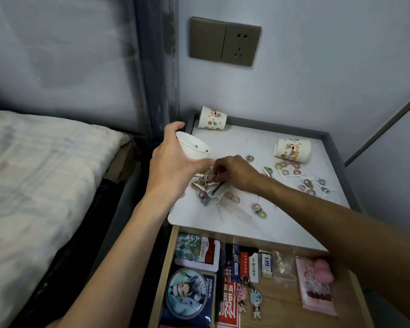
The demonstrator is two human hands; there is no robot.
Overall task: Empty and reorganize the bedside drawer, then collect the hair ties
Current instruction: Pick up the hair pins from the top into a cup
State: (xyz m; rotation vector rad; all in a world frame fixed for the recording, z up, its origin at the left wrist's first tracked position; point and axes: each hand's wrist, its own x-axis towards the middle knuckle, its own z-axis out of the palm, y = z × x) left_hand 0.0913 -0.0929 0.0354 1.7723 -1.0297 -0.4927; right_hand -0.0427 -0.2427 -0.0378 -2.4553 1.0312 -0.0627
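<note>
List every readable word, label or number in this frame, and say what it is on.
"HONKAI ST", rest hidden: blue packet in the drawer.
Orange print on the right paper cup: too blurred.
Red packets, white box, tin label: characters too small to read.

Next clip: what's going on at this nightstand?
A person's left hand holds a tilted cup with hairpins inside. The right hand pinches what looks like a hairpin among hair ties scattered on the nightstand. Two other cups lie tipped over there. The drawer below is open with things in it.
</note>
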